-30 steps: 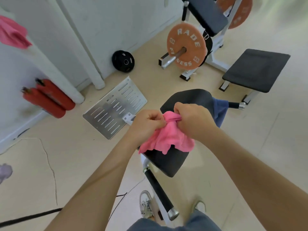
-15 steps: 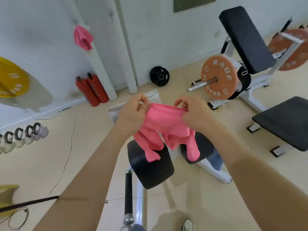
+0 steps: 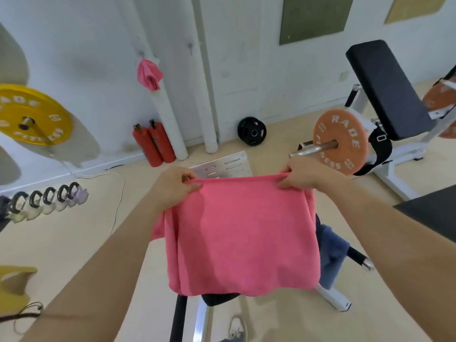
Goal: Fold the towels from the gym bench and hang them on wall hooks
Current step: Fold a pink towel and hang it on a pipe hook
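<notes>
Up on the wall at left, a hanging towel, pink, droops from its hook, and just right of it a bare hook is free. Your left hand pinches one top corner of the pink towel, which is spread out in the air over the bench. Your right hand pinches the other corner, top edge taut between them. This looks like the start of the fold: next, bring those corners together to halve it. The blue towel lies draped on the bench at right, not yet folded. No bins or baskets in sight.
</notes>
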Tool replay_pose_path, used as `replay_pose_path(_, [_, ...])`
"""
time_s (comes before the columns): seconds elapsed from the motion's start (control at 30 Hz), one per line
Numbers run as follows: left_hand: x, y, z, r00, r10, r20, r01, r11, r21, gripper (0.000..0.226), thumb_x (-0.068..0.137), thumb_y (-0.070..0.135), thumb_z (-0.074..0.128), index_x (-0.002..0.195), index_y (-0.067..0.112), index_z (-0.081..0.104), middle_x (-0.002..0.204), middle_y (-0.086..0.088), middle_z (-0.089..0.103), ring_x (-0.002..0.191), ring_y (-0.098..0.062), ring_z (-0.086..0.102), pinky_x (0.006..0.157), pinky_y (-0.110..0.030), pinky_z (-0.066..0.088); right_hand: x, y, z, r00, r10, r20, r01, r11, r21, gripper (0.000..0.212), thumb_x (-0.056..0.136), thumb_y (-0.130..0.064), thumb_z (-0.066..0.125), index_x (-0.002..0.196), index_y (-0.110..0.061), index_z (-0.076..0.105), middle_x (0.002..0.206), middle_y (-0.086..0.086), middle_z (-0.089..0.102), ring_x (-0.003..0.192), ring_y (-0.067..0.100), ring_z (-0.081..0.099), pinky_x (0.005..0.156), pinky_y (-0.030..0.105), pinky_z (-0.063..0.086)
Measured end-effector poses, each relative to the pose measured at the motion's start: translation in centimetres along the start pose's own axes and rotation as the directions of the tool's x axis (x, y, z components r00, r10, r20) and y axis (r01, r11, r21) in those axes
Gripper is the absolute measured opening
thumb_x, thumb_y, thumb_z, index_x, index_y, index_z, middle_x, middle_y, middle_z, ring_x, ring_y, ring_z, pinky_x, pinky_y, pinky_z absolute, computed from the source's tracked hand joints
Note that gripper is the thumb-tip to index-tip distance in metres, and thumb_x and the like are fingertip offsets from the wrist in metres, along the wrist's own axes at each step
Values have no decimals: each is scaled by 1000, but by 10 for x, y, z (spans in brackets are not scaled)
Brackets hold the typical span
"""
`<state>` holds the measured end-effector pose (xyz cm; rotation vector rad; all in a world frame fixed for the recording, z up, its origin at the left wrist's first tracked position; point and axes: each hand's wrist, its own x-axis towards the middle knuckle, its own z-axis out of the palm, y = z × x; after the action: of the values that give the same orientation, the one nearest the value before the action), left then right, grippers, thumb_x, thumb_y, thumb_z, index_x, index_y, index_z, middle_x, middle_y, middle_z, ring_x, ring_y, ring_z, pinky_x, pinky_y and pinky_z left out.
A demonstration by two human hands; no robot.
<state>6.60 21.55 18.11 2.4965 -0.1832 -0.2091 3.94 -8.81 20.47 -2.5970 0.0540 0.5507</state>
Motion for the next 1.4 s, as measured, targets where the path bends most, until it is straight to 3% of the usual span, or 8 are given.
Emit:
replay_pose_path(0.17, [47, -14, -2, 758, -144, -636, 32, 982, -185, 21, 90, 12, 48, 101, 18, 65, 88, 3, 60, 83, -16, 53, 75, -23, 35, 54, 0, -2, 792, 46, -609, -18, 998, 53, 20, 77, -7, 46, 87, -17, 61, 77, 6, 62, 71, 29, 57, 59, 32, 42])
replay_pose_path(0.33, [75, -21, -23, 515, -301, -802, -152, 889, -431, 20, 92, 14, 40, 96, 18, 59, 80, 10, 53, 68, 7, 47, 67, -8, 35, 81, 5, -6, 591, 38, -805, 133, 980, 144, 28, 87, -6, 54, 114, -13, 60, 86, 7, 67, 73, 23, 58, 65, 33, 45])
replay_pose_path(0.63, [38, -89, 131, 932, -356, -73, 336, 921, -198, 27, 85, 6, 50, 84, 24, 70, 92, 5, 69, 90, -18, 59, 80, -27, 42, 111, 73, 101, 847, 531, 13, -361, 557, 748, 27, 93, -4, 33, 98, -9, 58, 76, 14, 60, 56, 30, 63, 38, 24, 47])
replay_pose_path(0.77, [12, -100, 178, 845, -433, 315, 349, 892, 289, 23, 90, 14, 40, 90, 16, 63, 111, -5, 65, 99, -24, 57, 76, -28, 39, 100, 120, 128, 857, 509, -79, -453, 819, 353, 23, 86, 1, 40, 88, -6, 61, 85, 15, 67, 77, 32, 63, 74, 42, 54])
replay_pose_path(0.97, [-5, -56, 201, 822, -491, 288, 243, 759, 604, 24, 78, 15, 43, 92, 19, 63, 83, 1, 55, 82, -21, 52, 70, -32, 47, 84, 176, 117, 934, 331, -130, -315, 940, 134, 42, 82, 4, 38, 112, -12, 63, 114, 10, 58, 97, 31, 58, 80, 35, 47])
replay_pose_path(1.27, [31, 78, 320, 959, -114, 259, 43, 963, 266, 33, 93, 41, 47, 122, 26, 47, 116, 1, 46, 105, -19, 47, 79, -31, 47, 70, 219, 113, 967, 184, -175, -153, 972, 177, 34, 90, -7, 41, 115, -19, 61, 112, 4, 60, 94, 25, 59, 77, 30, 45])
replay_pose_path(1.33, [33, 87, 335, 975, -128, 183, 76, 960, 268, 26, 99, 34, 37, 108, 22, 57, 102, 1, 56, 94, -21, 56, 73, -31, 46, 71, 223, 114, 915, 377, -142, -278, 846, 456, 27, 93, -15, 42, 115, -18, 58, 101, 8, 66, 83, 25, 64, 70, 32, 51])
replay_pose_path(1.4, [33, 89, 341, 975, -145, 171, 105, 969, 224, 27, 99, 28, 36, 104, 23, 62, 95, 0, 63, 91, -24, 60, 71, -32, 44, 74, 223, 110, 780, 595, 191, -477, 370, 797, 30, 96, -33, 46, 115, -11, 54, 93, 11, 67, 74, 27, 68, 61, 33, 54])
